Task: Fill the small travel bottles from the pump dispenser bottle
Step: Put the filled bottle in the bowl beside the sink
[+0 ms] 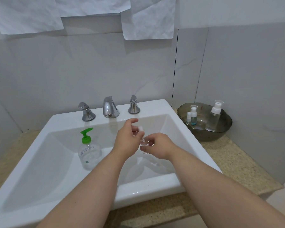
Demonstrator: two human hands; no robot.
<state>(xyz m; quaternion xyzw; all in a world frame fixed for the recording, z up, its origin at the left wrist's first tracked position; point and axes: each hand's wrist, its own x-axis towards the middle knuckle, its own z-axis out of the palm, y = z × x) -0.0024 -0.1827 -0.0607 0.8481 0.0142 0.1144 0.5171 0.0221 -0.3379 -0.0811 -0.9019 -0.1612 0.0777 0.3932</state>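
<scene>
The pump dispenser bottle (89, 152) stands in the sink (155, 106), well left of the fingers. The left hand (127, 140) pinches a white cap (141, 128). Just below its fingertips, the right hand (159, 146) grips a clear travel bottle (144, 146). The bottle is probably light, stiff and slick, so it is best held round the body.

Right hand (158, 146) holds small bottle (144, 145), left hand (126, 139) pinches white cap (141, 128)

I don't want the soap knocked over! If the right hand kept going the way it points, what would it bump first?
Probably the left hand, pinching a white cap, beside it. The right hand, holding a small clear bottle, points left; the pump bottle stands farther left.
</scene>
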